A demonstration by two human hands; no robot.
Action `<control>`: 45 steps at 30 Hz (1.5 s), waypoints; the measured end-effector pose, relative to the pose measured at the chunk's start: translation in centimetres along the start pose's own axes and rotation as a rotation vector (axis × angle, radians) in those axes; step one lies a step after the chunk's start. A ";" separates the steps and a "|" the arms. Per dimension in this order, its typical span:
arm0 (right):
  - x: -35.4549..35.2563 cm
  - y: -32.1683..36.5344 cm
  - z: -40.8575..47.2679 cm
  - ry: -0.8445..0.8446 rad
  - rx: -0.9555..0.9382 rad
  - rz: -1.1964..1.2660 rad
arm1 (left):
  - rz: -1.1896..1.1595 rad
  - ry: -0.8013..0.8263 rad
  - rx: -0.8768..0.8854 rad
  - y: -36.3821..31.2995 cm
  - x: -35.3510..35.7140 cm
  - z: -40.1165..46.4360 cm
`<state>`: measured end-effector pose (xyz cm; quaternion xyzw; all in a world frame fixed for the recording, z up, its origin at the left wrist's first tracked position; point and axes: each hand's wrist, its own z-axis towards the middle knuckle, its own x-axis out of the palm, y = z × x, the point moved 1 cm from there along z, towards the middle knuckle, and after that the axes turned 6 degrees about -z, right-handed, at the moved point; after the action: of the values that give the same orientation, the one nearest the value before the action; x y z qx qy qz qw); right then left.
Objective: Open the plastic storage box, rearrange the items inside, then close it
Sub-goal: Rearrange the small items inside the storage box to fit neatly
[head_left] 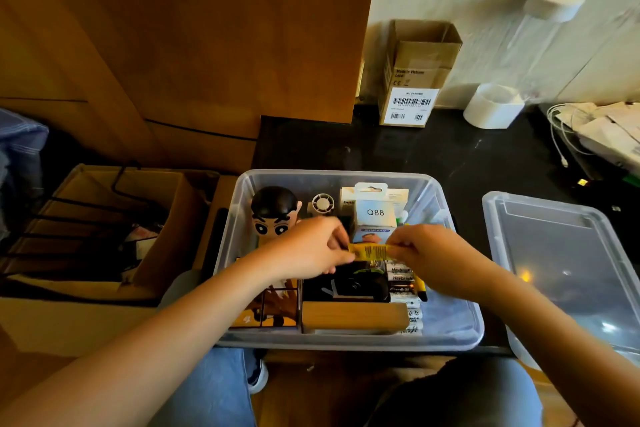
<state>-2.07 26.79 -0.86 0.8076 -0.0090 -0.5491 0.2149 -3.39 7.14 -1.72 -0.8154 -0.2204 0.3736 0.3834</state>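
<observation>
Both bare forearms reach forward and converge; the left hand (311, 248) has its fingers curled, its grip pinched at the fingertips; the right hand (426, 250) mirrors it, fingers curled and pinching, knuckles up.

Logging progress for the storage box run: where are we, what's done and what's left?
Done: the lid is off, lying right of the open plastic box. In hand: left hand and right hand each pinch an end of a small yellow packet above the contents, so rearranging is under way. Left: place the packet, finish arranging, refit the lid.
</observation>
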 end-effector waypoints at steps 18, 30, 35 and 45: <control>1.3 -0.3 1.8 0.475 -0.008 -0.138 | 0.596 0.356 0.024 0.9 0.5 2.9; 2.9 0.2 1.3 0.478 -0.113 -0.155 | 0.804 0.381 0.088 1.4 2.4 3.0; 3.0 0.8 1.7 0.487 -0.096 -0.130 | 1.174 0.323 0.170 0.8 3.8 3.2; 3.2 0.3 1.2 0.291 0.020 0.114 | 1.028 0.293 0.051 1.2 3.6 3.3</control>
<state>-1.80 25.33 -3.90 0.8790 -0.0290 -0.4130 0.2366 -3.59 10.24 -5.65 -0.8522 0.2726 0.4006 0.1973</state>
